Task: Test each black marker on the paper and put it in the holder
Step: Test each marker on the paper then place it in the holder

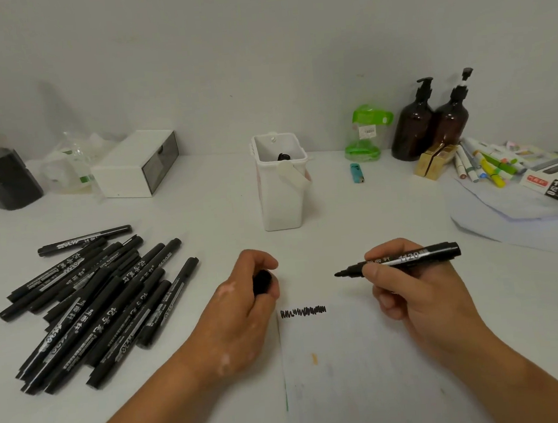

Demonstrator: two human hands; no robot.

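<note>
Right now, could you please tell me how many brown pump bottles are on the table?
2: the left pump bottle stands back right by the wall; the right pump bottle close beside it. None looks hidden.

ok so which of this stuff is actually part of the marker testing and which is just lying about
Job in hand: uncapped marker in right hand, cap in left hand, paper with scribble, white holder, pile of black markers.

Lying about: brown pump bottles, blue lighter, white drawer box, green container, coloured pens.
</note>
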